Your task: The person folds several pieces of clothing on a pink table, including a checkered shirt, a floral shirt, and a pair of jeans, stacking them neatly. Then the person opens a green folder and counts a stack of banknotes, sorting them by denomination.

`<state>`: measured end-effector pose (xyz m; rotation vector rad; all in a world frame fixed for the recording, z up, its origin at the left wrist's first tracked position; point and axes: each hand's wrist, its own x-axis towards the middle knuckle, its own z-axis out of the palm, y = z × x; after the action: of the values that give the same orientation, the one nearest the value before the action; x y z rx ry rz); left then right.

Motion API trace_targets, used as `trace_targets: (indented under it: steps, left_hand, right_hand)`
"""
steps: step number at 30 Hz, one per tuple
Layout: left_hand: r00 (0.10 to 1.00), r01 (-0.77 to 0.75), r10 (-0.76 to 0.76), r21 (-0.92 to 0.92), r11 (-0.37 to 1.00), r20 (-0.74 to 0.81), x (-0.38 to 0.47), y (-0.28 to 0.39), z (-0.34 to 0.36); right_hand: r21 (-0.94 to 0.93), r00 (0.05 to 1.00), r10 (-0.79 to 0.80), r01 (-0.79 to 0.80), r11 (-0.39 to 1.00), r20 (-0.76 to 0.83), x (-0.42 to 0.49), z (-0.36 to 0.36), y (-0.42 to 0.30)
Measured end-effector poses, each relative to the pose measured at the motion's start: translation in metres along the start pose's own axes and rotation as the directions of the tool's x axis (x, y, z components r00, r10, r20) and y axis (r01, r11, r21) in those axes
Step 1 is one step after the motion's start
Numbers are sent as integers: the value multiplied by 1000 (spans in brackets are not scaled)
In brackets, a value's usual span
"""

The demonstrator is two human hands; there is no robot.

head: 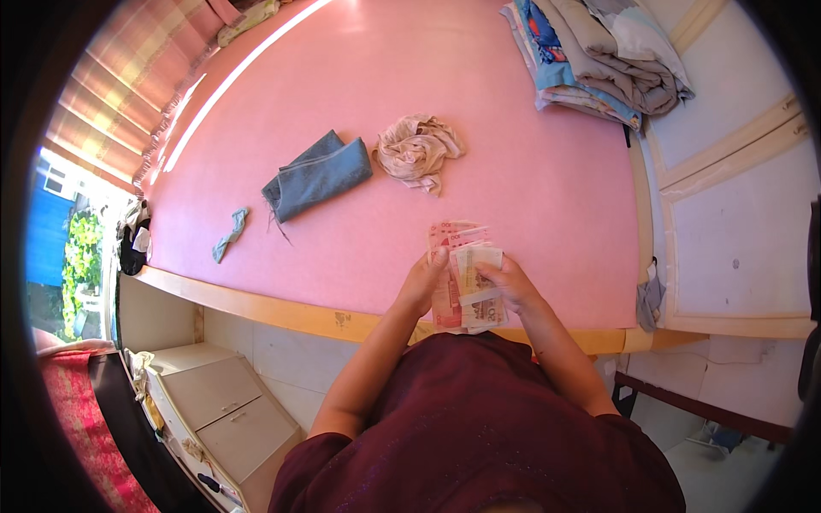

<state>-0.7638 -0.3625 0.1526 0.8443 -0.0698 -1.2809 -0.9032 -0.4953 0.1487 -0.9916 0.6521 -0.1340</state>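
My left hand (423, 279) grips a fan of reddish banknotes (447, 311) at their left side, thumb on top. In my right hand (513, 282) are smaller, paler banknotes (478, 261), overlapping the reddish ones, with the thumb pressed on them. Some notes beneath stick out below the pale ones. Both hands are close together over the near edge of a pink-covered bed platform. Beyond them on the cover lie a crumpled beige cloth (417, 151), a folded blue-grey cloth (321, 176) with frayed threads, and a small grey-green cloth (231, 235).
Folded quilts (603, 64) are stacked at the far right beside white cupboard doors (737, 250). The platform's wooden edge (256, 301) runs in front of the person. A low cabinet (224, 410) stands at lower left, below a window with a plaid curtain (122, 83).
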Motion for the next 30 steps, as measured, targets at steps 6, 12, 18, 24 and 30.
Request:
trace_targets:
  steps: [6,12,18,24,30]
  left_hand:
    - [995,92,-76,279,956,-68,-5,-31,-13]
    - [980,-90,92,21,996,-174,-20,3,-51]
    - [946,-297,254,-227,928,-200,-57,37,-104]
    - [941,-298,214,-342,891,-261,-63,36,-90]
    - [989,-129,94,-359,924,-112,-34,37,-47]
  right_hand:
    - [-20,985,-80,78,997,-150,12,28,23]
    - [-14,992,76,-78,997,-99,27,16,36]
    - [-988,922,-387,-77,-137,-18,19,-76,116]
    - [-943,878,-372,-214,256,-300,6,-193,104]
    - [-831,570,-623,-489,267,-536,-19,-257,-44]
